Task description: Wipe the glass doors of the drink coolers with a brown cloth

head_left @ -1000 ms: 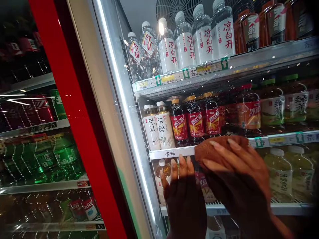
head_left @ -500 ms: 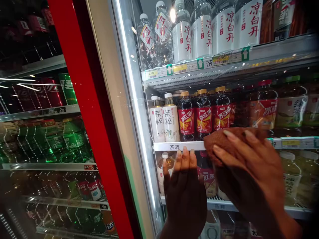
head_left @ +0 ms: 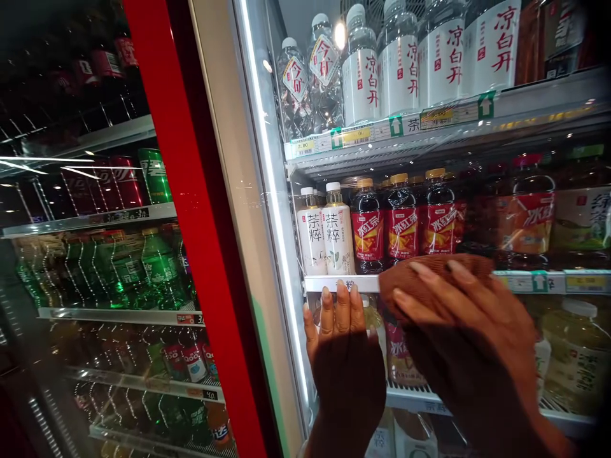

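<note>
My left hand [head_left: 347, 350] is raised with its fingers stretched out and a little apart. Its fingertips are at the white front edge [head_left: 317, 284] of the middle drinks shelf, partly over the label, and hold nothing. A folded brown cloth [head_left: 429, 277] lies under the fingers of my right hand [head_left: 472, 331], spread flat across the same shelf edge. Just above the hands stand white tea bottles [head_left: 338, 232] and red-labelled iced tea bottles [head_left: 402, 229]. Whether glass lies between the hands and the shelf I cannot tell.
Clear water bottles [head_left: 360, 73] line the upper shelf. More bottles [head_left: 573, 346] stand on the shelf below, partly hidden by my hands. On the left, a red door frame [head_left: 191, 210] and a bright light strip [head_left: 272, 184] separate another cooler with green bottles [head_left: 160, 264].
Both hands have moved left along the shelf edge, the right one taking the cloth with it. My left fingers now cover part of the label. The view has shifted slightly left.
</note>
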Available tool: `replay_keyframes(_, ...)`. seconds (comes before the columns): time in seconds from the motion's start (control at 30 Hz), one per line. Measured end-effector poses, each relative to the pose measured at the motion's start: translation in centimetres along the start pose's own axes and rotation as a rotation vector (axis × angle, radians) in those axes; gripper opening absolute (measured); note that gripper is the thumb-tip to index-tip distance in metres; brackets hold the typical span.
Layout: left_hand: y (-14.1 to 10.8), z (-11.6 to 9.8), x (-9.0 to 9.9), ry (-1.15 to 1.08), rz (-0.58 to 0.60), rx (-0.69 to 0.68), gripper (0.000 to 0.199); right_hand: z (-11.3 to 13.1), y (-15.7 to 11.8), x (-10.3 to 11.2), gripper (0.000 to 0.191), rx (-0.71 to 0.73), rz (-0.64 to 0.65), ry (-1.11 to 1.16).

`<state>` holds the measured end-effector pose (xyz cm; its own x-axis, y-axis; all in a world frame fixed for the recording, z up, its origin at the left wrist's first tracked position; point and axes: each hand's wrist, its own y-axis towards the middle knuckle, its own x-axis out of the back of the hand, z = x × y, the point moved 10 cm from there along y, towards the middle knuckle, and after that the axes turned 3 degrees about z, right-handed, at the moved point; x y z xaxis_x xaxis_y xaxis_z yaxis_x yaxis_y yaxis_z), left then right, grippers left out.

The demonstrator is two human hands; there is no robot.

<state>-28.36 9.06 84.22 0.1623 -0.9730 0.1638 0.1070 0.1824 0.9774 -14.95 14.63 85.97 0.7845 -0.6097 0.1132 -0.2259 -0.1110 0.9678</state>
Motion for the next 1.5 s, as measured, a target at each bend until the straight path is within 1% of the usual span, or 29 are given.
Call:
replay_keyframes(0.07,0.0,-0.1,-0.1,0.017,0.002,0.010,0.067,-1.3,-2.0,0.6,0.029,-0.005,-0.036,-0.050)
replay_keyframes(0.1,-0.1,-0.1,-0.1,0.022,0.006,0.014,0.066,-1.4,-3.1,0.6,0.023,-0.007,-0.039,-0.057)
replay_keyframes(0.17,-0.2,-0.2,-0.2,0.026,0.008,0.012,0.066,0.0,-4.3,-0.1,0.018,0.016,-0.037,-0.020)
replay_keyframes(0.2,-0.3,-0.2,-0.2,0.025,0.003,0.006,0.065,1.1,-4.1,-0.5,0.019,0.038,-0.037,0.018)
replay_keyframes(0.23,-0.4,-0.2,-0.1,0.019,-0.002,-0.003,0.065,2.3,-3.3,-0.7,0.021,0.060,-0.041,0.057)
replay_keyframes(0.27,-0.5,-0.2,-0.1,0.010,-0.005,-0.012,0.064,3.1,-2.0,-0.8,0.024,0.066,-0.049,0.088)
replay_keyframes(0.3,-0.6,-0.1,-0.1,0.001,-0.003,-0.017,0.065,3.5,-0.4,-0.9,0.026,0.049,-0.055,0.105)
replay_keyframes(0.37,-0.6,0.1,-0.1,-0.009,0.003,-0.024,0.067,2.9,2.7,-0.7,0.028,-0.018,-0.049,0.098)
replay_keyframes(0.4,-0.6,0.2,-0.2,-0.008,0.008,-0.024,0.068,2.2,3.6,-0.5,0.029,-0.062,-0.053,0.077)
replay_keyframes(0.43,-0.6,0.3,-0.4,-0.002,0.018,-0.021,0.070,1.3,3.9,-0.1,0.031,-0.102,-0.065,0.054)
replay_keyframes(0.47,-0.5,0.3,-0.6,0.009,0.030,-0.015,0.071,0.7,3.6,0.4,0.034,-0.127,-0.085,0.034)
replay_keyframes(0.53,-0.5,0.5,-1.2,0.033,0.066,0.006,0.072,0.4,1.8,0.8,0.043,-0.138,-0.098,0.012)
replay_keyframes(0.6,-0.5,0.7,-1.6,0.046,0.083,0.036,0.070,1.6,-0.1,0.1,0.050,-0.069,-0.037,0.019)
replay_keyframes(0.67,-0.6,0.7,-1.5,0.020,0.076,0.037,0.068,3.6,-0.7,-1.1,0.050,0.043,0.052,0.053)
replay_keyframes(0.73,-0.6,0.9,-1.1,-0.051,0.073,0.042,0.069,4.4,0.7,-1.6,0.044,0.089,0.084,0.123)
replay_keyframes(0.77,-0.5,1.1,-0.9,-0.098,0.078,0.060,0.071,4.2,1.9,-1.3,0.041,0.084,0.066,0.164)
replay_keyframes(0.83,-0.2,1.6,-0.5,-0.186,0.097,0.131,0.074,2.7,4.4,-0.4,0.038,0.057,0.000,0.220)
replay_keyframes(0.9,0.2,1.8,-0.1,-0.245,0.112,0.196,0.076,1.3,5.4,0.5,0.045,0.037,-0.063,0.198)
replay_keyframes(0.93,0.5,1.6,0.0,-0.266,0.116,0.203,0.078,0.9,5.3,0.8,0.052,0.019,-0.079,0.162)
replay_keyframes(0.97,0.7,1.2,0.1,-0.284,0.114,0.191,0.079,0.7,4.7,0.7,0.060,-0.018,-0.077,0.121)
replay_keyframes(1.03,1.1,-0.1,0.3,-0.320,0.102,0.103,0.081,1.0,2.9,0.0,0.073,-0.107,-0.051,0.045)
replay_keyframes(1.1,1.5,-1.3,0.4,-0.355,0.102,0.003,0.078,2.5,1.8,-1.0,0.079,-0.143,-0.044,0.013)
replay_keyframes(1.13,1.9,-1.4,0.5,-0.365,0.105,-0.014,0.075,3.2,1.8,-1.2,0.080,-0.153,-0.064,0.020)
replay_keyframes(1.2,3.2,-0.7,1.0,-0.372,0.115,0.022,0.072,4.3,3.1,-1.4,0.076,-0.153,-0.112,0.070)
replay_keyframes(1.23,4.0,-0.3,1.5,-0.379,0.118,0.043,0.071,4.3,4.3,-1.5,0.074,-0.161,-0.110,0.105)
replay_keyframes(1.3,6.1,-0.3,2.3,-0.414,0.141,0.024,0.072,3.7,6.7,-1.6,0.068,-0.168,-0.059,0.167)
replay_keyframes(1.37,7.7,-1.1,2.3,-0.462,0.200,-0.048,0.075,2.7,8.4,-1.5,0.068,-0.134,0.015,0.220)
replay_keyframes(1.43,8.3,-1.8,1.7,-0.457,0.212,-0.100,0.078,1.8,8.5,-1.0,0.070,-0.061,0.073,0.271)
replay_keyframes(1.5,7.9,-2.0,0.9,-0.391,0.153,-0.120,0.081,1.3,7.6,-0.4,0.069,0.046,0.113,0.295)
